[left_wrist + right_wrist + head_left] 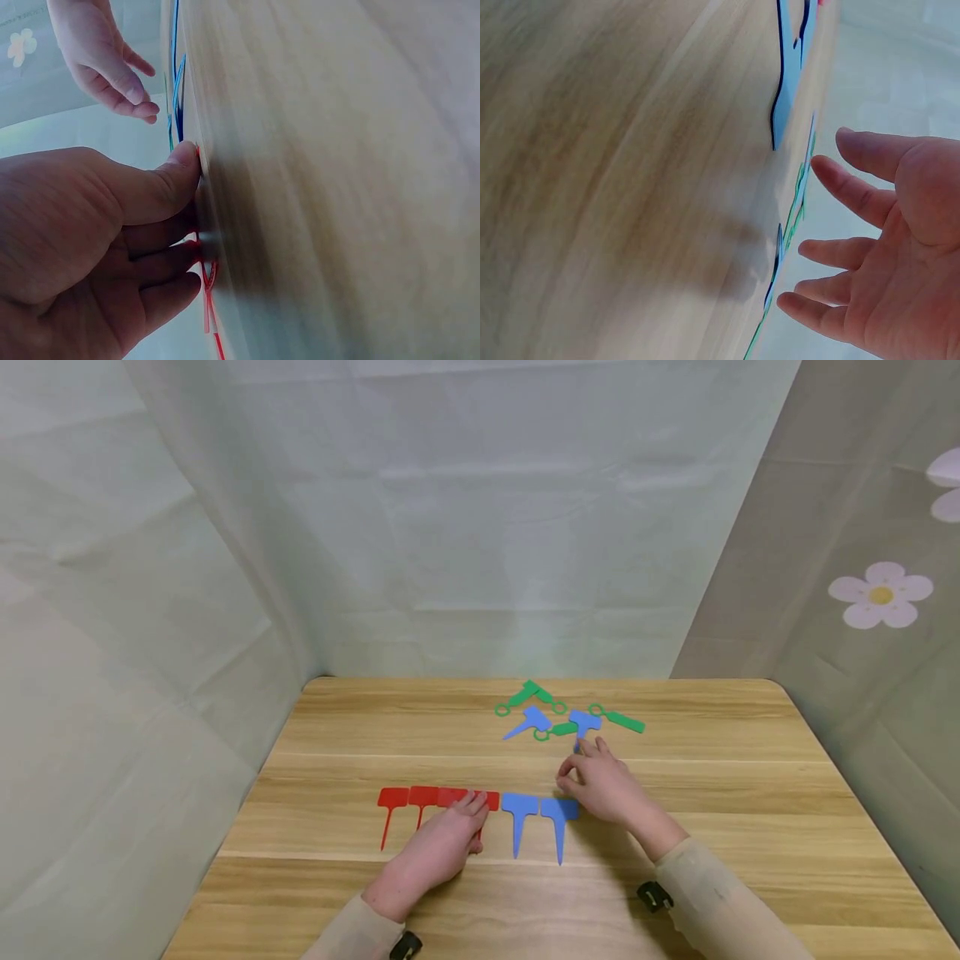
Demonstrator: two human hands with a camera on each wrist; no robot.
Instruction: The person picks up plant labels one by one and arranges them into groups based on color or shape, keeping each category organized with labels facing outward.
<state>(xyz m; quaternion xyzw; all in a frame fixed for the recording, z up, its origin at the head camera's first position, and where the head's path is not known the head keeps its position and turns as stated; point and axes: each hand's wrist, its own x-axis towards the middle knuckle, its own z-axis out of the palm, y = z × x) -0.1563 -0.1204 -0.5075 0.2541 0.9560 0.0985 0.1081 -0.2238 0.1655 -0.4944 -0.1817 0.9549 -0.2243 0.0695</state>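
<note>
Several flat red plant labels [393,797] lie side by side in a row, stems toward the person. Over the right end of the red ones rests my left hand [442,843], its extended fingers touching them and partly hiding them. Two blue T-shaped plant labels [520,806] continue the row to the right. My right hand [603,785] hovers above the table just right of these, fingers spread and holding nothing in the right wrist view. Beyond its fingertips lies a loose blue label [585,722], its stem partly hidden; another blue label [534,719] lies tilted to its left.
Several green tags with ring ends [625,722] lie scattered around the loose blue labels near the back, some overlapping. The wooden table [337,727] meets pale cloth walls [510,527] at its back and sides. Both sleeves carry a dark wrist device.
</note>
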